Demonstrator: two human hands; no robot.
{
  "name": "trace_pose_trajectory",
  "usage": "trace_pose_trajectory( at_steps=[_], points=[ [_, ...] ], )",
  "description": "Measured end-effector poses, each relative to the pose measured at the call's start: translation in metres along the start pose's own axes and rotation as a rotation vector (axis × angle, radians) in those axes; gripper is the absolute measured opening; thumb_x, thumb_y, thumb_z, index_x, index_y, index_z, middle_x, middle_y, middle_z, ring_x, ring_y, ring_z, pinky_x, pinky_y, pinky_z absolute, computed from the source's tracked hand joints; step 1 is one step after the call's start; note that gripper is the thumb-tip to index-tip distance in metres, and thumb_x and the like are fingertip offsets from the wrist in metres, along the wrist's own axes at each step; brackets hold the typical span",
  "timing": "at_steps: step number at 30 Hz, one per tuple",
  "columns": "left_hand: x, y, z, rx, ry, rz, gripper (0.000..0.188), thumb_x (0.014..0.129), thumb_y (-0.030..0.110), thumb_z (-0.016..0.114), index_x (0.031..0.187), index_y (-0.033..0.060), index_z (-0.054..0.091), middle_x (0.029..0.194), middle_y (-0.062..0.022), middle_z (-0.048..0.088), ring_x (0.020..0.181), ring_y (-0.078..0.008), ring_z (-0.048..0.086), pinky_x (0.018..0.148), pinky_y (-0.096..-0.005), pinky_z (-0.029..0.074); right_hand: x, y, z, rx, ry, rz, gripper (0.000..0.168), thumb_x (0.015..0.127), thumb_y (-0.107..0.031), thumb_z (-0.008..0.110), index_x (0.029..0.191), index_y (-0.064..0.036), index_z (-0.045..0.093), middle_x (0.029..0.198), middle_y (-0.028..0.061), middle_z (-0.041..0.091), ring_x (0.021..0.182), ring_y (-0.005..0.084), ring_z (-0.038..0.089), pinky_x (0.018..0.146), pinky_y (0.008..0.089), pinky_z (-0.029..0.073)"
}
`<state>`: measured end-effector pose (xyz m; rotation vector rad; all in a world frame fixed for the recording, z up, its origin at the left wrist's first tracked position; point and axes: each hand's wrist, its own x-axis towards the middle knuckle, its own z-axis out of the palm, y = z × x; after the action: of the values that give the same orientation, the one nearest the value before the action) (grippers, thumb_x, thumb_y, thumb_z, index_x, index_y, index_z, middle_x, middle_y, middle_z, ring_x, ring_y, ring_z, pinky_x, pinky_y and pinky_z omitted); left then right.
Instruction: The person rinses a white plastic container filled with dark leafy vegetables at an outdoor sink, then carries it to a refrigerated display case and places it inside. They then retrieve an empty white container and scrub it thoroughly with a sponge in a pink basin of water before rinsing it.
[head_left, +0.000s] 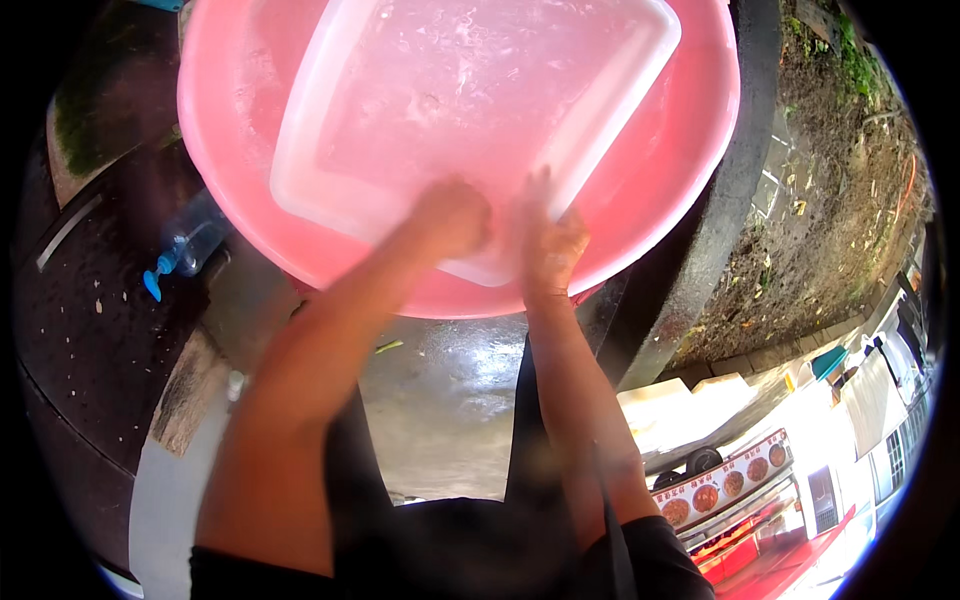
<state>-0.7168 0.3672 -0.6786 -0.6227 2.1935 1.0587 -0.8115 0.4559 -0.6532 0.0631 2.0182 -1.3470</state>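
A translucent white rectangular plastic tub (300, 165) lies tilted inside a large round pink plastic basin (675, 157). Its inner floor looks wet, with cloudy streaks across it. My left hand (454, 217) is curled and motion-blurred over the tub's near part; whether anything is in its fingers is hidden. At the tub's near right side, my right hand (555, 244) grips the wall, fingers on the inner face and the thumb side outside.
A clear bottle with a blue pump head (191, 236) is left of the basin. Below lies wet concrete floor (450, 397) with a green plant scrap (388, 346). On the right are a kerb (694, 285), a soil bed (810, 225) and a food stall (735, 495) with pictured dishes.
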Motion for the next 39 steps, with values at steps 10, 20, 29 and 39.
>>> trace_pose_trajectory(
  at_steps=[10,20,29,39],
  points=[
    [-0.027,-0.005,-0.026,-0.094,-0.222,0.071,0.025,0.077,0.025,0.052,0.080,0.0022,0.064,0.096,-0.0150,0.059,0.096,-0.0320,0.054,0.080,-0.0431,0.045,-0.001,-0.002,-0.016,-0.160,0.037,0.059,0.020,0.070,-0.003,0.056,0.087,0.006,0.061,0.069,0.0084,0.063,0.063,0.0108,0.055,0.059,0.0291,0.046],
    [-0.062,-0.003,-0.016,-0.075,-0.079,0.140,0.039,0.084,0.032,0.046,0.112,0.0069,0.057,0.118,-0.0150,0.054,0.111,-0.0304,0.049,0.093,-0.0409,0.038,0.008,-0.026,-0.024,-0.133,-0.001,0.105,0.012,0.070,-0.001,0.055,0.080,0.005,0.060,0.067,-0.0004,0.057,0.063,0.0065,0.050,0.056,0.0253,0.043],
    [0.006,0.023,0.006,0.076,-0.166,0.176,0.026,0.083,0.022,0.045,0.092,0.0059,0.064,0.096,-0.0127,0.061,0.095,-0.0291,0.056,0.082,-0.0418,0.045,0.017,-0.019,-0.017,-0.173,-0.043,-0.007,0.006,0.069,-0.001,0.056,0.074,0.002,0.058,0.065,-0.0040,0.052,0.060,0.0047,0.044,0.052,0.0231,0.039],
    [-0.005,-0.017,-0.011,0.081,-0.162,-0.092,0.022,0.081,0.017,0.046,0.088,0.0082,0.064,0.093,-0.0142,0.063,0.096,-0.0302,0.057,0.080,-0.0430,0.047,0.023,-0.022,-0.031,-0.093,-0.074,0.006,0.016,0.068,0.002,0.056,0.083,0.003,0.062,0.064,-0.0033,0.054,0.059,0.0052,0.046,0.051,0.0228,0.039]
  ],
)
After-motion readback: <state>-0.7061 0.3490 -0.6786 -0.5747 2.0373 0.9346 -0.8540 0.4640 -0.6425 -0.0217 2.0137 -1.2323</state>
